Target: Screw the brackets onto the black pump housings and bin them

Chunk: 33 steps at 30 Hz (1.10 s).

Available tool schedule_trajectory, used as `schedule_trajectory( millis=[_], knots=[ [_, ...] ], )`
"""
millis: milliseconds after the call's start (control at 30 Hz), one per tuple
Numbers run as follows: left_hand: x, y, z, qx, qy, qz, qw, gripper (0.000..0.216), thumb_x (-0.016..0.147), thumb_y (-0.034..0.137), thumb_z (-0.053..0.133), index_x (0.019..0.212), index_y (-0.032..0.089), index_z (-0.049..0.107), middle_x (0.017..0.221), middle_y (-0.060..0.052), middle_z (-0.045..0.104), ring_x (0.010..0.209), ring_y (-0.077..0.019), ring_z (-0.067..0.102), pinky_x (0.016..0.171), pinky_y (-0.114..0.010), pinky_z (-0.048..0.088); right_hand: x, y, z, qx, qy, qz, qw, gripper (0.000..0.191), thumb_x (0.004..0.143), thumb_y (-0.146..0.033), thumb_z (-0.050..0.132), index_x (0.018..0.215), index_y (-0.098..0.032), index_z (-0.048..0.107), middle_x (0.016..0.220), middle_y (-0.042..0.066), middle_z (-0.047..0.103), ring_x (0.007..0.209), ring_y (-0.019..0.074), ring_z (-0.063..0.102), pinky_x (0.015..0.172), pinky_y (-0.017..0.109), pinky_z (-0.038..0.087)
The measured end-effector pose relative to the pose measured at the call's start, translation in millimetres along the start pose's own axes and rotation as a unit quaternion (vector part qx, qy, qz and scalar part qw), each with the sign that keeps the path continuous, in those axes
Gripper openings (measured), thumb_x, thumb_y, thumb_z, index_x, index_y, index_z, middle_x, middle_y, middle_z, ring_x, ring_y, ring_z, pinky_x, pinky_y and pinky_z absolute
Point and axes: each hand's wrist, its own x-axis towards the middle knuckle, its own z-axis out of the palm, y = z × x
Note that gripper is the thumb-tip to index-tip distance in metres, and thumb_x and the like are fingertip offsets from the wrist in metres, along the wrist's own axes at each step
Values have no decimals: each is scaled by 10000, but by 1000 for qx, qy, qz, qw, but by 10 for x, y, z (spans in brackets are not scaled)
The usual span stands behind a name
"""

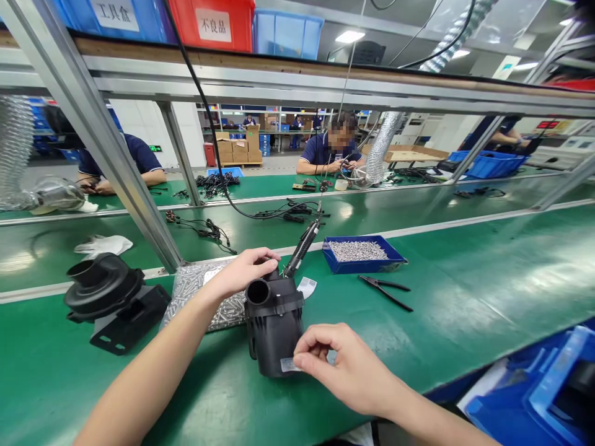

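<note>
A black plastic pump housing (274,328) stands upright on the green desk (465,297) directly in front of me, its long axis near vertical and its round port facing up and toward the camera. My left hand (244,269) curls over the housing's top rear edge, fingers closed on it to steady it, while my right hand (346,368) comes in from the lower right, thumb and forefinger pinched on a small pale label (289,364) that touches the housing's lower front face. The right hand is the nearer one to that face; the label lies just left of its fingertips. Just behind the housing an electric screwdriver (304,244) hangs tilted on its cable, with a clear bag of screws (199,297) to the left and a blue tray of screws (360,253) to the right. Black pliers (385,290) lie beside the tray. A second black housing on a bracket (109,297) sits well apart at left; other workers sit at the far line.
</note>
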Motion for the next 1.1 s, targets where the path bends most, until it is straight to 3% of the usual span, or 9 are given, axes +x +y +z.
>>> schedule_trajectory(
  millis=[567, 800, 900, 1000, 1100],
  knots=[
    [6, -8, -8, 8, -8, -5, 1000, 457, 927, 560, 633, 1137, 160, 696, 927, -29, 630, 842, -193, 518, 752, -298, 400, -37, 111, 72, -68, 51, -88, 993, 121, 954, -205, 694, 849, -228, 748, 787, -32, 713, 703, 127, 588, 648, 263, 416],
    [-6, 12, -13, 23, -8, -4, 1000, 469, 925, 566, 620, 1145, 159, 699, 941, -33, 633, 861, -203, 530, 778, -309, 407, -59, 221, 142, -100, 69, -133, 984, 139, 1007, -264, 641, 890, -228, 705, 820, -12, 686, 710, 139, 589, 649, 285, 420],
    [-8, 13, -6, 19, -9, -8, 1000, 473, 924, 575, 617, 1148, 166, 694, 947, -30, 636, 858, -203, 533, 782, -313, 407, -56, 312, 120, -86, 92, -89, 988, 129, 985, -329, 686, 964, -228, 608, 788, -21, 658, 686, 152, 572, 642, 301, 429],
    [1, 7, 5, 15, -8, -7, 1000, 471, 917, 573, 618, 1135, 162, 693, 956, -38, 645, 865, -208, 543, 791, -320, 409, -37, 393, 41, -44, 83, 6, 996, 394, 946, -371, 724, 1235, -248, 486, 916, -8, 670, 737, 171, 601, 678, 313, 486],
    [10, 6, 13, 14, -6, -4, 1000, 476, 912, 572, 615, 1130, 156, 695, 979, -51, 661, 885, -217, 558, 798, -326, 418, -11, 410, -2, -59, 50, 32, 997, 721, 970, -446, 682, 1530, -297, 253, 1182, 52, 643, 911, 204, 637, 810, 363, 533]
  ],
)
